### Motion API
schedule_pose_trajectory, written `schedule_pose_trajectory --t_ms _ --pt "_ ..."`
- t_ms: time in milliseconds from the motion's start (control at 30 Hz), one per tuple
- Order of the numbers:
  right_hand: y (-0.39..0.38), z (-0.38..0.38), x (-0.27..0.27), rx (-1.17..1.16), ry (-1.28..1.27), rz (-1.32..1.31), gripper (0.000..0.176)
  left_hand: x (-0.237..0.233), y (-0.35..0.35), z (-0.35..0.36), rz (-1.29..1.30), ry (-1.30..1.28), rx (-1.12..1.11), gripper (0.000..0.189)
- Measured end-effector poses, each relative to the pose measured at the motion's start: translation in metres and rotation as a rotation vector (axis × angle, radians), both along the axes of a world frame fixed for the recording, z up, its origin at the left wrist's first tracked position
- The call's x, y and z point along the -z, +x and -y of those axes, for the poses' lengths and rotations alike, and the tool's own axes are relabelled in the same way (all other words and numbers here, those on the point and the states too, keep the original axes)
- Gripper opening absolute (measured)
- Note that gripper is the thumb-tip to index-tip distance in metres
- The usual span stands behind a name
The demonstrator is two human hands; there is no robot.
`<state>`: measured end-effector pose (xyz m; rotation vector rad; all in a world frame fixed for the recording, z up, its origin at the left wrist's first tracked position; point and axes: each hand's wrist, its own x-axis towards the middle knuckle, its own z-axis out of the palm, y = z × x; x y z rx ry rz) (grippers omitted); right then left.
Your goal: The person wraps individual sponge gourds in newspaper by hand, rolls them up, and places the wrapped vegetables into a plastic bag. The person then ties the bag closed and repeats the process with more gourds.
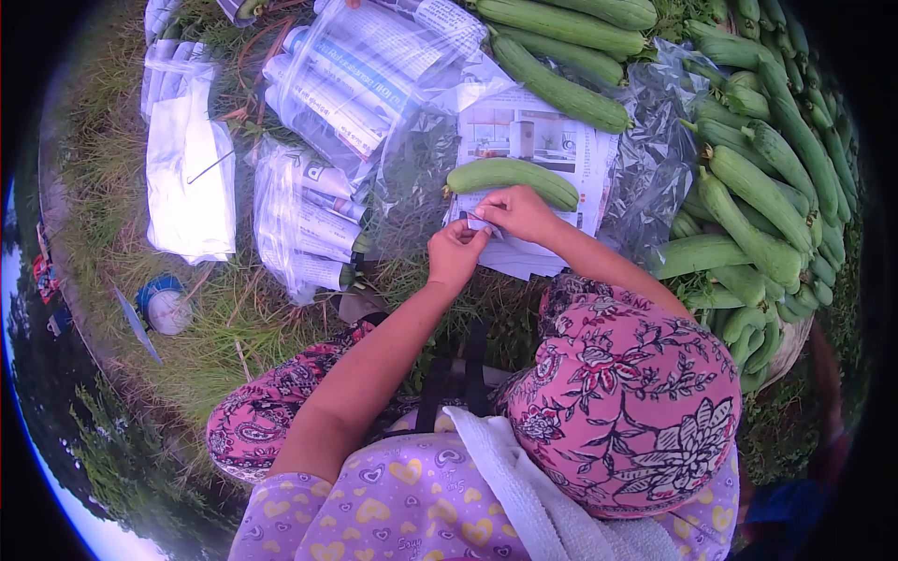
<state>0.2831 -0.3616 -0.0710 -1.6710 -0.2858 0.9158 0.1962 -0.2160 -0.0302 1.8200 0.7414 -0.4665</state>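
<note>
A green sponge gourd (513, 178) lies across a stack of newspaper sheets (552, 140) in front of me. Just below it, my left hand (454, 254) and my right hand (520, 215) meet at the near edge of the paper. Both hands are closed, fingertips pinching what looks like a corner of a newspaper sheet. My right hand sits close under the gourd's near side. Beyond the stack, another long gourd (561, 84) rests along its far edge.
A heap of gourds (758, 187) lies at right, beside crumpled clear plastic (650, 150). Newspaper-wrapped gourds fill clear bags, one far (346, 84) and one nearer (309, 220). White plastic bags (192, 178) lie left on the grass. A round blue-rimmed object (168, 306) stands at left.
</note>
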Motion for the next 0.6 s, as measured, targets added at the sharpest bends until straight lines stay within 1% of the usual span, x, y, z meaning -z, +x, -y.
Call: schedule_pose_trajectory --t_ms 100,233,300,500,600 --pt "0.0014 -0.0008 -0.0039 0.013 -0.014 0.012 0.023 -0.0028 0.0016 0.0 -0.019 0.033 0.033 0.026" --pt "0.0042 -0.002 -0.0081 -0.009 -0.051 -0.037 0.025 -0.0046 0.0026 0.0004 -0.047 0.064 0.062 0.027" --pt "0.0042 -0.0017 -0.0064 0.003 -0.03 -0.02 0.026 -0.0037 0.0025 0.0025 -0.054 0.067 0.062 0.028" --pt "0.0094 0.0003 -0.0084 -0.088 -0.154 -0.009 0.026 -0.0025 0.0009 0.0038 -0.025 0.016 0.015 0.027" --pt "0.0091 0.0 -0.0079 -0.08 -0.15 -0.006 0.025 -0.0044 0.002 0.0038 -0.024 0.023 0.019 0.026"
